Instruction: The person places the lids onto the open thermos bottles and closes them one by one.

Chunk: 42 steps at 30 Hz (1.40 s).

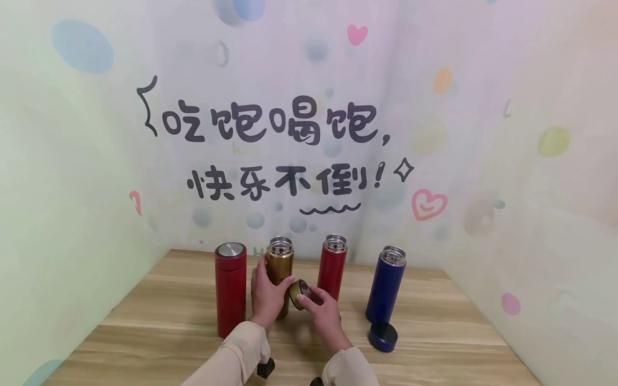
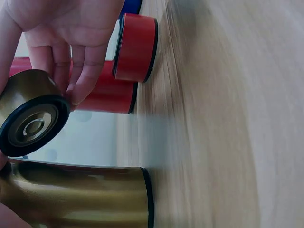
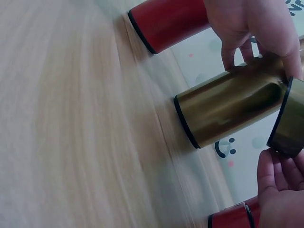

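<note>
My left hand (image 1: 267, 297) grips the upright gold flask (image 1: 280, 266), whose steel mouth is uncovered. Beside it, my right hand (image 1: 326, 317) pinches the gold lid (image 1: 296, 296), tilted and apart from the mouth. The left wrist view shows the black-rimmed inside of this lid (image 2: 35, 124) just above the gold flask (image 2: 85, 194). Behind the right hand stands an uncapped red flask (image 1: 332, 268); a red lid (image 2: 136, 47) rests on the table near its base. In the right wrist view the left fingers (image 3: 247, 52) lie along the gold flask's side.
A red flask (image 1: 230, 300) with its lid on stands at the left. An uncapped blue flask (image 1: 385, 289) stands at the right, its blue lid (image 1: 383, 338) lying in front. All are on a wooden table (image 1: 439, 327) before a printed wall (image 1: 289, 69).
</note>
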Tool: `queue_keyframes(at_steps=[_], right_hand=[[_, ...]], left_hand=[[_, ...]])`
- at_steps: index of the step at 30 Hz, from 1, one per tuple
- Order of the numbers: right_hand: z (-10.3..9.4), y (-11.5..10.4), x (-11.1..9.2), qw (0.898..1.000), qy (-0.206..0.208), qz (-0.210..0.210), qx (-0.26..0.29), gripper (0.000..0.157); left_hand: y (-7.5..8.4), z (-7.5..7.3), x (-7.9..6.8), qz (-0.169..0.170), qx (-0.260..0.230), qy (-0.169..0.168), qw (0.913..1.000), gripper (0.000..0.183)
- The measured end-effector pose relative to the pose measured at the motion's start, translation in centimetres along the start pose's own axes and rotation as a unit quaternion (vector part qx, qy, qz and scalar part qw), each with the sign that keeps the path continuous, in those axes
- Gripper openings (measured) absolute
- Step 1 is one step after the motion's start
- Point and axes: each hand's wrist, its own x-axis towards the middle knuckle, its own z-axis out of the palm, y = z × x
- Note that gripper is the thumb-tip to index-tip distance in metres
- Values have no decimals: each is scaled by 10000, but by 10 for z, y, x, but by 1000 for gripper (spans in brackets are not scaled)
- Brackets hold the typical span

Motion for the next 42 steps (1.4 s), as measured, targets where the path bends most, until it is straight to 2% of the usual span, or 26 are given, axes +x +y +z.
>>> queue_keyframes(at_steps=[12,21,30,42], right_hand=[[0,2,-1,9993,224,30,298,60],[-5,-23,-9,9980,302,86,540,52],[4,-15,0,9933,609,-101,974,62],[14,-23,5,9905,627,-327,1179,71]], left_hand=[[1,0,-3,-107,-4,-68,9999,86],[1,1,-2,44,184,106,9998,83],[1,-3,2,-16,323,-143,9994,80],[4,-8,5,-194,443,-403,9980,77]])
